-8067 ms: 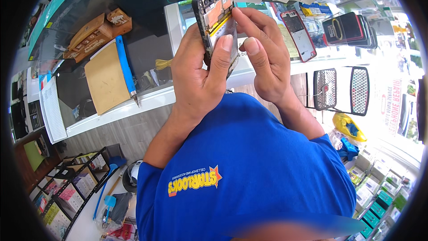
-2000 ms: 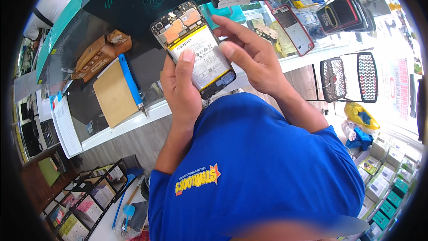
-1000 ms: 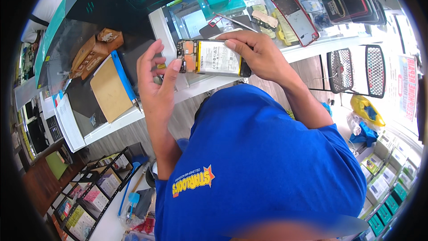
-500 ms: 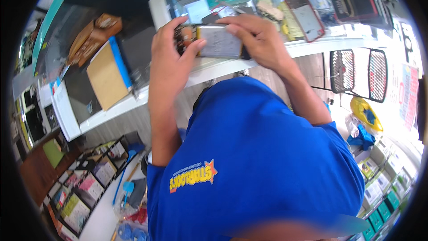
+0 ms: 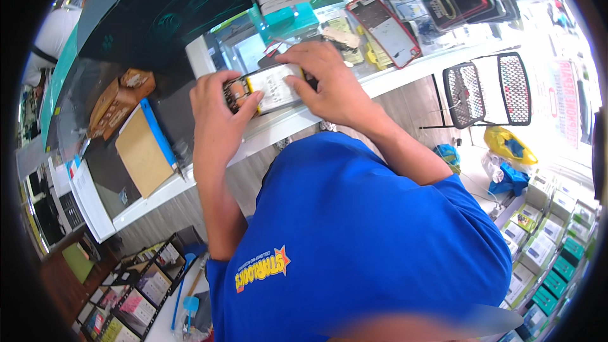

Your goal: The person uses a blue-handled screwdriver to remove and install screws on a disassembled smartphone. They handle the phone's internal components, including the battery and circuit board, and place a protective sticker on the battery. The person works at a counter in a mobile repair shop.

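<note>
Left hand: thumb and fingers grasping the board end of the opened phone. Judged risk: skin or nail pressing bare circuitry could dislodge or short small parts.
Right hand: gripping the opposite end, thumb at the battery, fingers along the upper edge. Judged risk: heavy thumb pressure could dent the cell.
Phone position: between both hands, slightly tilted, near the counter's white front edge; contact with the counter cannot be told. Judged risk: a loosened grip could let it fall to the floor.
Phone appearance: rear cover absent; pale printed battery with a yellow border strip, dark rim, copper-coloured patches at the left end. Finer detail is unclear.
Counter beyond: a pale, irregular part lies near the right hand, with a red-rimmed phone frame farther right.
</note>
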Tool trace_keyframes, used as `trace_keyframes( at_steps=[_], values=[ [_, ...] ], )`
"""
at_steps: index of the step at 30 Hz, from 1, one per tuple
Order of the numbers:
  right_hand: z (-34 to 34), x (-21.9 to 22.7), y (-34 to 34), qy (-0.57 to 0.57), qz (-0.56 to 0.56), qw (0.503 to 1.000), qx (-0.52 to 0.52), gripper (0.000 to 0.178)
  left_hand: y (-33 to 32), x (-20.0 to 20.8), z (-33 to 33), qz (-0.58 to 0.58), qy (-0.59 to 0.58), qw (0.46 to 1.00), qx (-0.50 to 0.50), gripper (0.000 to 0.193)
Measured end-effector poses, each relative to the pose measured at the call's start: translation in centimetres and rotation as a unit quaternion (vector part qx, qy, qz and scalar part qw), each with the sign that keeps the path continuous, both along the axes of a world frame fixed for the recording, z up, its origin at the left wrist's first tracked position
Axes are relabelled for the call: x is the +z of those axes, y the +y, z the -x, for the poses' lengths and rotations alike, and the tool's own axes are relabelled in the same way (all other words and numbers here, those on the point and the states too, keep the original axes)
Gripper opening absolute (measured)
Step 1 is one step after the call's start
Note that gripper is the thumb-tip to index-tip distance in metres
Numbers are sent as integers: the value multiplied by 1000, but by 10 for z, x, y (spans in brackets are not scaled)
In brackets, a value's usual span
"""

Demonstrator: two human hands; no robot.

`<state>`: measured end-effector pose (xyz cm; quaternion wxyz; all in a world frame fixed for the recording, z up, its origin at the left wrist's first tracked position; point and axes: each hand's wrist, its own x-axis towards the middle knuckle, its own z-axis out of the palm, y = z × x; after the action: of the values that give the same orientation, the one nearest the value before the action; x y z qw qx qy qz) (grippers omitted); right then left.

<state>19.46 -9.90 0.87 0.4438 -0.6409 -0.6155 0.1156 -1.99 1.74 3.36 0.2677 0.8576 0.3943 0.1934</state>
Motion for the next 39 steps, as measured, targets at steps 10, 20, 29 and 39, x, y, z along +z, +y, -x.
trace_keyframes(
  at_steps=[10, 20, 29, 39],
  values=[
    [6, -1, 4, -88, 7, 996, 7, 36, -1, -7, 1, -13, 29, 999, -39, 60],
    [10, -3, 5, -136, 9, 991, 4, 40, 7, -13, 3, -29, 6, 998, -53, 63],
    [10, -3, 4, -136, -2, 991, -11, 41, 8, -16, 3, -30, -5, 998, -48, 60],
    [-7, 0, -13, 130, -99, 985, 48, 22, -22, 33, 13, 112, -294, 949, 0, 33]
  ],
)
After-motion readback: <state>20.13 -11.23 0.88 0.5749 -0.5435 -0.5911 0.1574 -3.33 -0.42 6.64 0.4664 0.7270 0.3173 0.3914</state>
